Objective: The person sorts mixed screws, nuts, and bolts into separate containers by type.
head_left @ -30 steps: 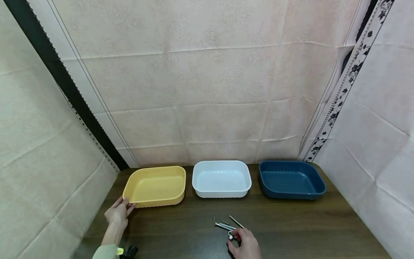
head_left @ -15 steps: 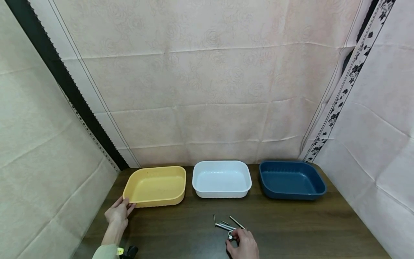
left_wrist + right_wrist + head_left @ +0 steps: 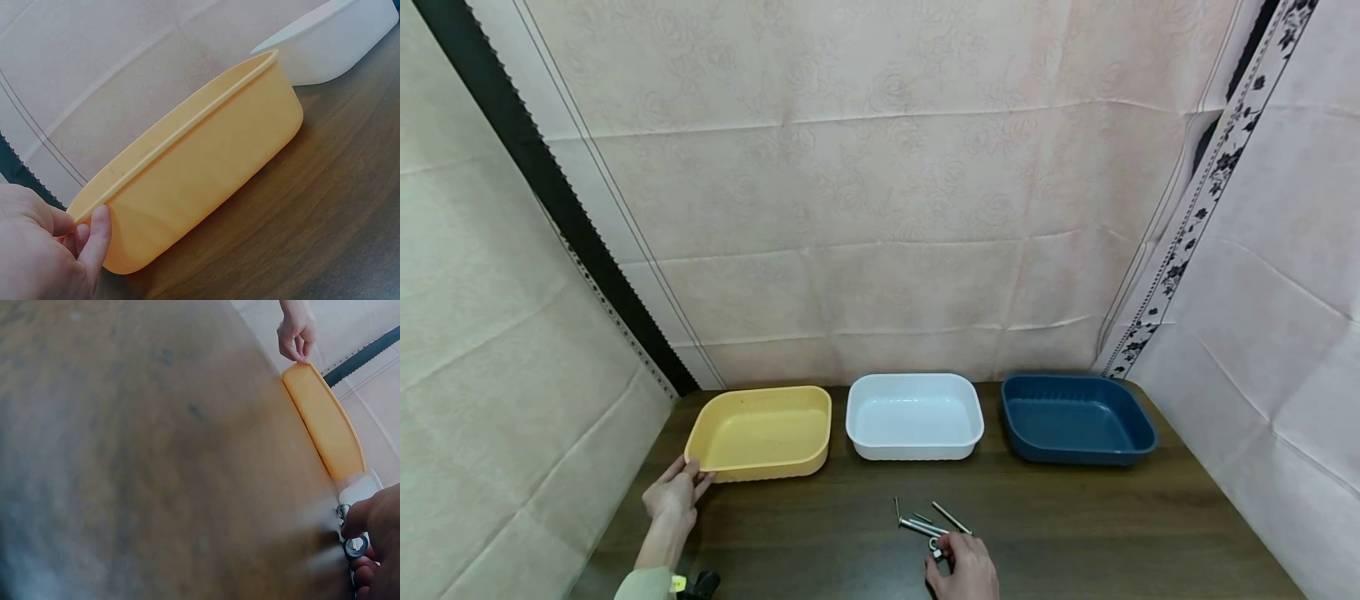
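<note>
At the left, my left hand (image 3: 672, 496) pinches the near-left corner of a shallow yellow plastic tray (image 3: 760, 473). In the left wrist view, the thumb and fingers grip the tray's rim (image 3: 178, 134). My right hand (image 3: 964, 567) is low on the table at a small pile of metal hardware. Its curled thumb and index finger stand on either side of a small nut (image 3: 937, 553); the right wrist view shows a round hex piece (image 3: 356, 545) between the fingers. Several bolts (image 3: 921, 527) lie just beyond the fingertips, with a long thin rod or bolt (image 3: 951, 518) beside them.
A white tray (image 3: 914, 452) stands in the middle at the back of the brown wooden table (image 3: 820, 533). A dark blue tray (image 3: 1078, 457) is at its right. Pale cloth (image 3: 880, 192) hangs behind and along both sides.
The right hand has shifted very slightly to the left at the hardware. The left hand and the trays have stayed where they were.
</note>
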### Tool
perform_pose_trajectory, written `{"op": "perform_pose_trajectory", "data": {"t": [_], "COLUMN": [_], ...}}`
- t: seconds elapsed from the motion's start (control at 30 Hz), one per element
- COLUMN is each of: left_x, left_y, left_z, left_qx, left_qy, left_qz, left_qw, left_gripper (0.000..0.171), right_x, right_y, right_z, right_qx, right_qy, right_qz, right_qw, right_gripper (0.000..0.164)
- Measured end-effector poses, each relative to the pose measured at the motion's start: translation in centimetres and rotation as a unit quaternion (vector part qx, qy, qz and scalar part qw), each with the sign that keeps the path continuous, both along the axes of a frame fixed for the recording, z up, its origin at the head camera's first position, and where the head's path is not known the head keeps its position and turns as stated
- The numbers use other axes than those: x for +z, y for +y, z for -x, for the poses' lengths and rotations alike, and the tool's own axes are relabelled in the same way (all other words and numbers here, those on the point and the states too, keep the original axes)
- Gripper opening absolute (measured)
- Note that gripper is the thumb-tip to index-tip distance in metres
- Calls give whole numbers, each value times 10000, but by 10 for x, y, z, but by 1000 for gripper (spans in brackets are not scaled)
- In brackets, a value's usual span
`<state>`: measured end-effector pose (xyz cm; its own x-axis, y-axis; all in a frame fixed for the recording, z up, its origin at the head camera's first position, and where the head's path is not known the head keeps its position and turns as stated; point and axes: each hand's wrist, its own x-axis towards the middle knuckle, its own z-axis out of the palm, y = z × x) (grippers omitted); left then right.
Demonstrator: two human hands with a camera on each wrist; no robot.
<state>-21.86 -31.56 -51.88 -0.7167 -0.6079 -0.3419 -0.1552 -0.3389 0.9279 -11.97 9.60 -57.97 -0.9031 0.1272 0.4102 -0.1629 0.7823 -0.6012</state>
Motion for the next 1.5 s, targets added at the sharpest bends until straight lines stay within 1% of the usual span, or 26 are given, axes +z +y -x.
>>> {"op": "perform_pose_trajectory", "data": {"t": [0.07, 0.13, 0.2, 0.3, 0.47, 0.83, 1.03, 1.2, 1.27, 1.43, 1.5], "left_x": [0, 0, 1, 1, 1, 1, 1, 0, 1, 1, 0], "left_y": [0, 0, 0, 0, 1, 2, 2, 1, 1, 1, 1], "left_z": [-1, -1, -2, -2, -2, -3, -4, -4, -4, -3, -3], "left_qx": [-27, -53, -67, -75, -57, -51, -73, -83, -69, -57, -58], "left_qy": [65, 128, 148, 156, 130, 128, 160, 123, 119, 159, 156], "left_qz": [-15, -25, -39, -45, -30, 80, 72, 56, 53, 4, 3], "left_qw": [10000, 9999, 9999, 9998, 9999, 9999, 9998, 9999, 9999, 9999, 9999], "left_gripper": [53, 53, 53, 53, 53, 52, 52, 52, 52, 52, 51], "right_x": [3, 5, 6, 6, 10, 21, 29, 40, 43, 49, 51], "right_y": [1, 1, 2, 3, 3, -2, -10, -20, -26, -39, -44], "right_z": [-1, -1, -1, -1, 1, 7, 16, 26, 30, 40, 44], "right_qx": [34, 58, 63, 105, 270, 514, 818, 1048, 1118, 1361, 1457], "right_qy": [-228, -366, -379, -250, 96, 45, 473, 447, 510, 943, 1041], "right_qz": [21, 61, 96, 124, 164, 287, 297, 427, 491, 618, 633], "right_qw": [9997, 9993, 9992, 9996, 9995, 9983, 9951, 9926, 9912, 9843, 9818], "right_gripper": [30, 28, 28, 28, 29, 28, 27, 23, 22, 23, 23]}}
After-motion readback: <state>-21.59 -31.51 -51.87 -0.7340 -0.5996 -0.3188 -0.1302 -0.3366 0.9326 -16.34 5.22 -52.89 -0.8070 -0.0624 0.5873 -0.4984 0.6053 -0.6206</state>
